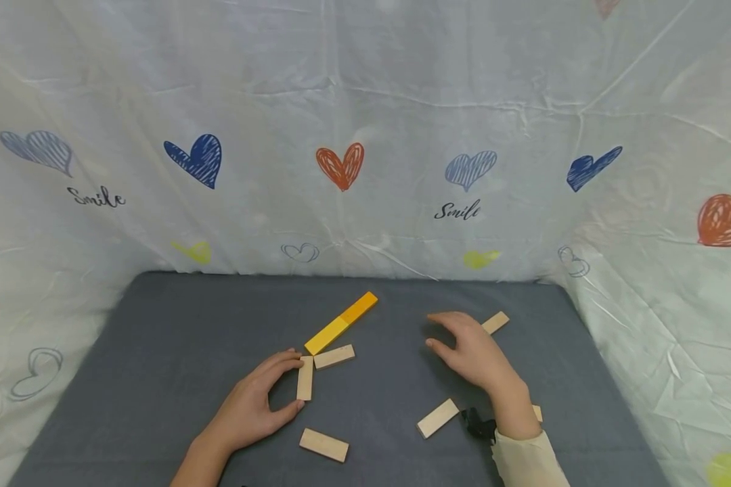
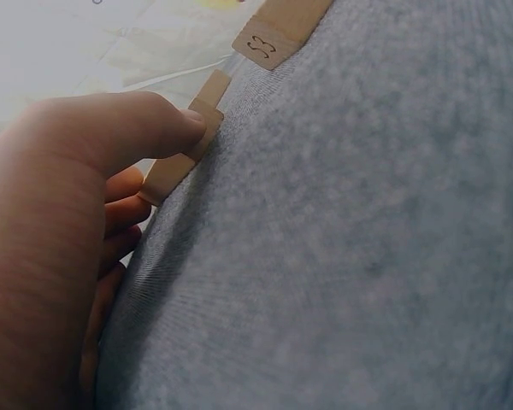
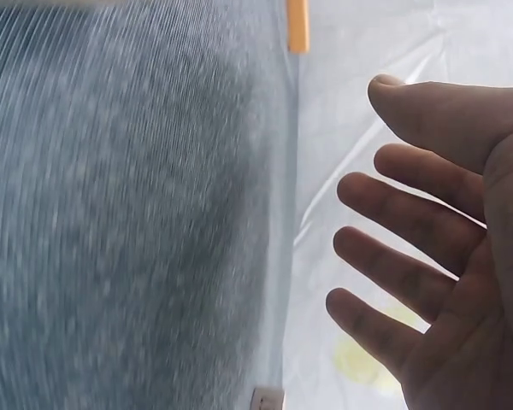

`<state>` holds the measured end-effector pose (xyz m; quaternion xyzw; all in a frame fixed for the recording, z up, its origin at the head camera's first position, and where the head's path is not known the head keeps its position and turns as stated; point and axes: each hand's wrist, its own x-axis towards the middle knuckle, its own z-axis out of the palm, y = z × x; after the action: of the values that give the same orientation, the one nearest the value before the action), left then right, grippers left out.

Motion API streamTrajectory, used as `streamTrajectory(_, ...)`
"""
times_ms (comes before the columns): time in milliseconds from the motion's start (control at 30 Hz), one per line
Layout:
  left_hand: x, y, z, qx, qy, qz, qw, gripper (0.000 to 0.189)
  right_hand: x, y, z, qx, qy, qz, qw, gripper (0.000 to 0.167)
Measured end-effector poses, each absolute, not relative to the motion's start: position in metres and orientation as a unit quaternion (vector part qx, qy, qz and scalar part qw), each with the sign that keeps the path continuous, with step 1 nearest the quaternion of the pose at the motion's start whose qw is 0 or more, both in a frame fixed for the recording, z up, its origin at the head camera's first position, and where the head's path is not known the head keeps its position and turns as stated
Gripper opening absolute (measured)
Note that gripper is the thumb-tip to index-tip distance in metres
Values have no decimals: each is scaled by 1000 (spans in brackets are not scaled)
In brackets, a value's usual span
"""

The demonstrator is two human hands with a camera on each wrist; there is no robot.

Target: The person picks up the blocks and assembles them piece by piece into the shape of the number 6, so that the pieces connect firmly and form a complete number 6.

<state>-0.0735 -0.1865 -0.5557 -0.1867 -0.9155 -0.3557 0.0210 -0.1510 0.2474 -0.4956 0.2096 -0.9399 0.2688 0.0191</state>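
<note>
My left hand grips a plain wooden block end to end, its thumb at the near end and the fingers at the far end. In the left wrist view the thumb presses on that block. Just right of it lies another plain block, and a yellow-orange pair of blocks runs in a line behind them. Over the right side of the table, my right hand holds nothing, its fingers spread and loosely bent. Part of a block shows behind it.
A loose block lies near the front, and another lies right of centre beside a black object at the right wrist. One more block is partly hidden by the forearm. White cloth with hearts hangs behind the grey table.
</note>
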Motion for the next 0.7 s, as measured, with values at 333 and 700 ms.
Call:
streamTrajectory(333, -73, -187, -555, -187, -915, -358, 19, 68, -154, 276, -497, 194, -949, 249, 25, 52)
streamTrajectory(700, -73, -186, -555, -185, -916, -355, 19, 68, -159, 310, -500, 176, -951, 253, 17, 55)
